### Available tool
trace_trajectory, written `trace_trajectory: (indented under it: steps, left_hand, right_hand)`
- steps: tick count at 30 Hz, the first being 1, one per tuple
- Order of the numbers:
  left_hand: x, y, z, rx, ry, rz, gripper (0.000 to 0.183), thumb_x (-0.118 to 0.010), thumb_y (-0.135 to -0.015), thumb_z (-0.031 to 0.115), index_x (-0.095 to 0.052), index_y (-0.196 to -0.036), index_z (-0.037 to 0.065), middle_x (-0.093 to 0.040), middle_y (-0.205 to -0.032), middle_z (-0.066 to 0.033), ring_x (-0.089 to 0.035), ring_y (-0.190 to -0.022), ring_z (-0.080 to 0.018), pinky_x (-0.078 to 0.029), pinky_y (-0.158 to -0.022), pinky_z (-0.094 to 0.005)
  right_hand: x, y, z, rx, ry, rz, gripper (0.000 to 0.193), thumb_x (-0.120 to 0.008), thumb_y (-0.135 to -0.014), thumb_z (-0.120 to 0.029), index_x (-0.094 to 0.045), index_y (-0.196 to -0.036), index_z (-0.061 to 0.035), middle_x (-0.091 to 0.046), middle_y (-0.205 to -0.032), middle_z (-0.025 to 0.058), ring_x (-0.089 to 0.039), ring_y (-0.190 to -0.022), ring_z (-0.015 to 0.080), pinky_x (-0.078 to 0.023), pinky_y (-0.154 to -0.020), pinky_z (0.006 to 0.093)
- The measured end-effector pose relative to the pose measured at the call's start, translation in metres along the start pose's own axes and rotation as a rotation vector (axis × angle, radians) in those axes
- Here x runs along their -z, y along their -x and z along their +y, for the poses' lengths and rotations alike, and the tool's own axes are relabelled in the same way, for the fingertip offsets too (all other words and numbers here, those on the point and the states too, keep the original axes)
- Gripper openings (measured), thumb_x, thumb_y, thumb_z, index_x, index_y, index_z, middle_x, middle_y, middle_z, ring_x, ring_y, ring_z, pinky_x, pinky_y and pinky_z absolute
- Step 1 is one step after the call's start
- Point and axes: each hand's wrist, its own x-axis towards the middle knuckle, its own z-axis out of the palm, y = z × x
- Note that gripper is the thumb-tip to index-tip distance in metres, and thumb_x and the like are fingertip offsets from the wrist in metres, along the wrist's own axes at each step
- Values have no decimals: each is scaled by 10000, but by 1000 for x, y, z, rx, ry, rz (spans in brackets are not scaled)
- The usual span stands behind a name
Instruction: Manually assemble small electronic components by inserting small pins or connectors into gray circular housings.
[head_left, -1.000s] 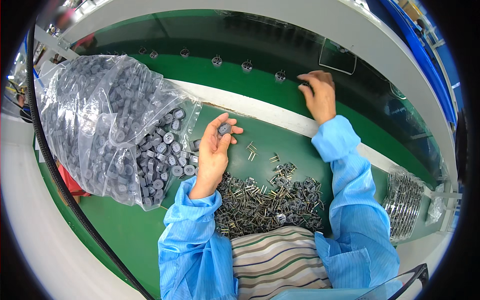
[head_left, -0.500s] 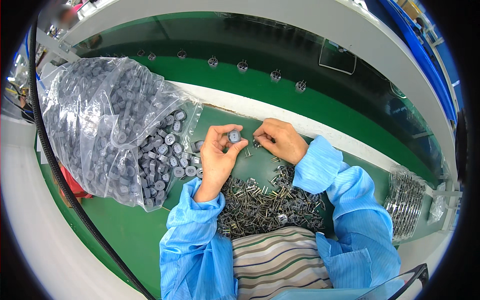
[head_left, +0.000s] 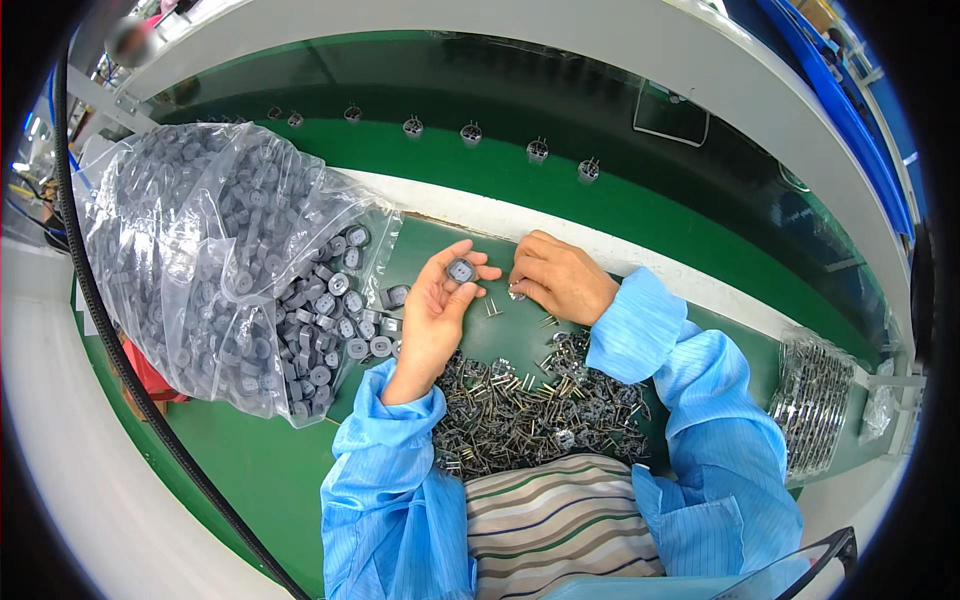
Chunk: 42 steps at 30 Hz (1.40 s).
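My left hand (head_left: 440, 297) holds a grey plastic plug housing (head_left: 461, 271) between thumb and fingers, its slotted face turned up. Beside it, my right hand (head_left: 563, 280) pinches a small metal-and-dark plug insert (head_left: 517, 292), mostly hidden under the fingertips. One loose insert with two pins (head_left: 492, 307) stands on the green mat between the hands. Close to my body lies a heap of pin inserts (head_left: 540, 415). Grey housings (head_left: 325, 320) spill from a clear plastic bag (head_left: 215, 260) to the left of my left hand.
Behind a white ledge (head_left: 480, 219), several assembled plug pieces (head_left: 471, 133) stand in a row on the green conveyor belt (head_left: 640, 220). Stacked clear trays of metal parts (head_left: 812, 405) lie at the right. A black cable (head_left: 120, 360) runs down the left side.
My left hand has shifted slightly left and its fingers have loosened around the housing. The right fingers have curled further over the insert. The row on the belt has moved a little left.
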Motion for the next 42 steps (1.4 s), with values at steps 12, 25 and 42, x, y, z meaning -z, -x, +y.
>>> trace_trajectory:
  steps: [12, 25, 42]
  left_hand:
    - [-12, 9, -8, -199, -527, 33, 331, -811, -805, -17, -705, -1118, 7, -765, -958, -118, -755, -807, -159, -585, -685, -287]
    - [-15, 12, 1, -150, -598, -22, 291, -736, -825, -75, -691, -1108, -20, -765, -902, -144, -767, -819, -175, -591, -684, -296]
    - [-15, 11, -2, -160, -619, -2, 311, -752, -820, -71, -691, -1120, -15, -763, -904, -144, -764, -823, -174, -589, -695, -300]
  right_hand:
    - [-1, -12, -33, -95, -294, 263, 177, -816, -781, -88, -659, -847, -39, -600, -896, 83, -604, -857, 264, -487, -710, 384]
    - [-4, -7, -35, -84, -307, 197, 187, -761, -814, -65, -580, -837, -26, -562, -875, 113, -580, -832, 315, -480, -706, 412]
    - [-5, -7, -35, -32, -225, 194, 163, -733, -837, -16, -570, -847, -12, -575, -882, 120, -590, -829, 307, -484, -707, 406]
